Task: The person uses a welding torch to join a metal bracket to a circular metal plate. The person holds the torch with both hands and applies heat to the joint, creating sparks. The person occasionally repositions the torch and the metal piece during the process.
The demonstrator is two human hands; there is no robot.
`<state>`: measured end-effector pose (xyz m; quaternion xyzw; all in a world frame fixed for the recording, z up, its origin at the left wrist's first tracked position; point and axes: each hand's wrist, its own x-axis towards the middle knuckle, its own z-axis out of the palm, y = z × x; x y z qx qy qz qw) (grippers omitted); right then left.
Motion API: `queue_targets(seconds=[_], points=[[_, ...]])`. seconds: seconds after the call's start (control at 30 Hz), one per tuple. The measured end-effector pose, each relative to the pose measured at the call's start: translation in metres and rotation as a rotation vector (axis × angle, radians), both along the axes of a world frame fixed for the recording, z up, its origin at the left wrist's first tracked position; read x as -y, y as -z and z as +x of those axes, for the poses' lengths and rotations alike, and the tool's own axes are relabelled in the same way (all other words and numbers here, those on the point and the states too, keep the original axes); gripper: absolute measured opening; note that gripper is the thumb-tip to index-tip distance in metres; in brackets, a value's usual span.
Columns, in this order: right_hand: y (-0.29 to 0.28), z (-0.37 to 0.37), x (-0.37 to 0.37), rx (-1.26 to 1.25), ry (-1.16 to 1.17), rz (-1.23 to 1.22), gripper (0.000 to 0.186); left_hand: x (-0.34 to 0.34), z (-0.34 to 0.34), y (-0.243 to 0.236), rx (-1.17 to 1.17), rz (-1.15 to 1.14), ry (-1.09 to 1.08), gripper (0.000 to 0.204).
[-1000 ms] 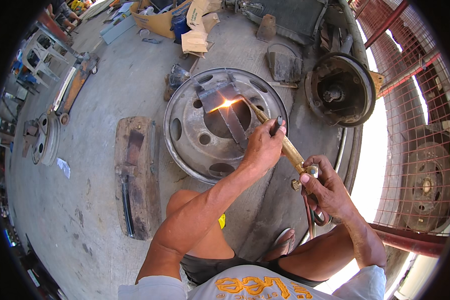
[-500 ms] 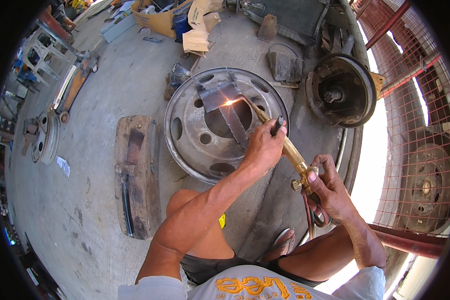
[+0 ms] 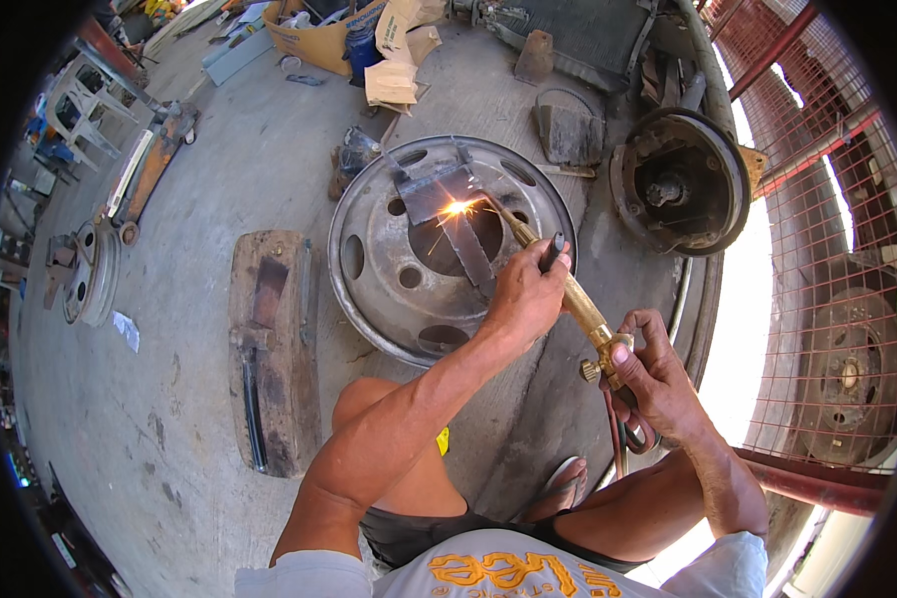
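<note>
A brass cutting torch slants up and left from my hands. My left hand is closed round its front tube, with a short black rod-like piece sticking up between the fingers. Farther back, my right hand grips the torch body by its valve knobs. The torch tip meets a glowing spot at the lower edge of a dark steel plate, and sparks fly from it. That plate and a narrow steel strip lie across a grey wheel rim on the concrete floor.
Left of the rim lies a worn wooden block with a dark-handled tool on it. Hoses hang below the torch near my sandalled foot. A brake drum stands right, beside a red mesh fence. A cardboard box sits far back.
The glow at the torch tip has burst into bright sparks spraying outward and down. Both hands and the torch have stayed almost still.
</note>
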<state>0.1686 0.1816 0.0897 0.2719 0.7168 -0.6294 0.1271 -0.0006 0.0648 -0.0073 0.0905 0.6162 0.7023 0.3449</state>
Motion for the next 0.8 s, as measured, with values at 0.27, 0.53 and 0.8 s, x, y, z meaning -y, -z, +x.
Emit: queue_targets(seconds=[0.27, 0.53, 0.8], points=[[-0.0028, 0.0002, -0.0032, 0.055, -0.053, 0.046, 0.043, 0.0002, 0.0007, 0.0008, 0.023, 0.020, -0.010, 0.035], [-0.0025, 0.0004, -0.0028, 0.037, -0.063, 0.043, 0.044, 0.0011, 0.0006, -0.0024, 0.011, 0.006, -0.008, 0.036], [-0.0025, 0.0005, -0.0024, 0.039, -0.056, 0.039, 0.041, 0.0005, -0.0001, 0.0001, 0.003, -0.013, 0.003, 0.037]])
